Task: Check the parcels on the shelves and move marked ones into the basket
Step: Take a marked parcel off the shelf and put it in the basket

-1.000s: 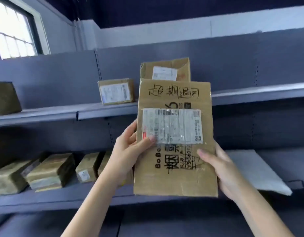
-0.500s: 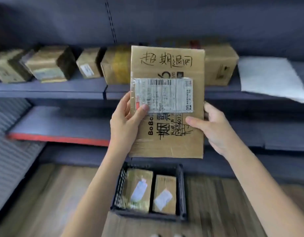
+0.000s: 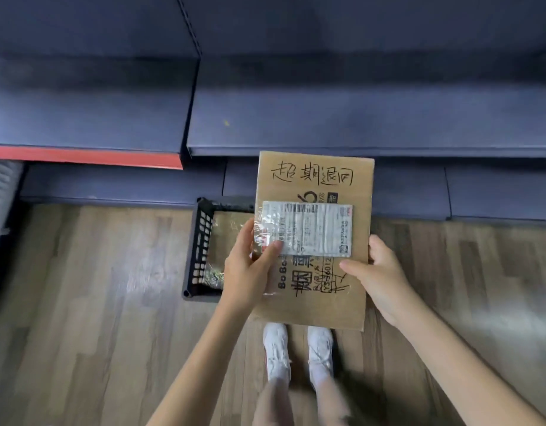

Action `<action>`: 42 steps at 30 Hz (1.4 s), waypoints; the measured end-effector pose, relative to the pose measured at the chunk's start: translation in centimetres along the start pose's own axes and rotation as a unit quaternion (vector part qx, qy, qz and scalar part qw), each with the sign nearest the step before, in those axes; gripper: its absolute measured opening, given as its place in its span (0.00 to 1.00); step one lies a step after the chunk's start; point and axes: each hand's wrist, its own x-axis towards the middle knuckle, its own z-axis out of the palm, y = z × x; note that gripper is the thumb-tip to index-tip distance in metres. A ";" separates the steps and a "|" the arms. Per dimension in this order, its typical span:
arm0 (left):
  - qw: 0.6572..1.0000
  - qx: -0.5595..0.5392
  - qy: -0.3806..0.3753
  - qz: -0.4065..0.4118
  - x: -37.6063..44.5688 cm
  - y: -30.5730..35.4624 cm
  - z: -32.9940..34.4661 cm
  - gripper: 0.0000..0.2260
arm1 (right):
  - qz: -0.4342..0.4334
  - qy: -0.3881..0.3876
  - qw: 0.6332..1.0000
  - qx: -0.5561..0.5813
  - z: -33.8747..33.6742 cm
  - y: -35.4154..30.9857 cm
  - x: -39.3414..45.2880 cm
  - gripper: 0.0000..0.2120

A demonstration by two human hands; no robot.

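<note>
Nearest the camera, two white shoes [image 3: 299,352] are seen on the wooden floor [image 3: 96,318], just below the lower edge of the flat cardboard parcel [image 3: 314,302]. The parcel is held up in the air above the floor, its face turned to the camera. It is gripped at its left edge by the left hand [image 3: 247,272], whose thumb is pressed on the corner of the white shipping label [image 3: 308,229], the other fingers being curled behind the cardboard. The right edge of the parcel is gripped by the right hand [image 3: 379,281], thumb on the face, fingers wrapped round the back. Black handwritten characters are seen across the top of the parcel, above the label.

Behind the parcel and to its left, a black slotted basket [image 3: 201,250] stands on the floor, partly hidden by the parcel and the left hand. Inside it a tape-wrapped brown parcel [image 3: 225,238] is seen lying flat; the rest of the basket's contents are hidden.

Beyond the parcel, dark blue shelves [image 3: 327,118] are seen, one to the left edged in red [image 3: 87,156].
</note>
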 end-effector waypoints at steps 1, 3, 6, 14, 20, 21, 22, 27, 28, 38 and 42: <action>1.000 0.008 0.004 -0.014 1.0 -1.6 0.3 0.25 | 0.016 0.000 1.000 -0.005 0.5 1.2 1.5 0.15; 0.999 -0.005 0.013 -0.037 3.5 -4.9 1.2 0.18 | 0.043 -0.006 0.999 -0.008 1.8 3.8 5.2 0.16; 0.999 -0.003 0.007 -0.054 7.6 -9.7 2.0 0.14 | 0.080 -0.007 0.997 0.003 3.7 7.7 10.3 0.23; 0.993 0.021 -0.043 -0.105 15.2 -22.6 5.0 0.15 | 0.146 0.042 0.988 0.018 6.1 18.4 19.7 0.19; 0.992 0.033 -0.007 -0.119 19.5 -27.3 6.5 0.13 | 0.186 0.025 0.982 -0.003 8.1 21.4 24.4 0.24; 0.992 0.036 -0.007 -0.121 20.0 -27.9 6.7 0.13 | 0.196 0.024 0.980 -0.002 8.4 21.6 24.9 0.26; 0.991 0.037 -0.015 -0.126 20.3 -28.3 6.9 0.13 | 0.202 0.026 0.979 -0.003 8.5 21.9 25.5 0.27; 0.980 0.002 -0.070 -0.184 22.0 -29.8 6.7 0.15 | 0.211 0.027 0.977 -0.027 8.3 22.6 27.5 0.28; 0.978 0.002 -0.078 -0.193 22.3 -30.0 6.6 0.16 | 0.216 0.020 0.976 -0.026 8.2 22.7 27.7 0.28; 0.981 0.017 -0.057 -0.184 22.0 -30.0 7.4 0.15 | 0.210 0.003 0.978 -0.006 8.0 23.8 27.8 0.23; 0.979 0.018 -0.042 -0.199 21.7 -30.3 7.6 0.13 | 0.208 -0.001 0.978 -0.025 7.8 24.5 27.9 0.24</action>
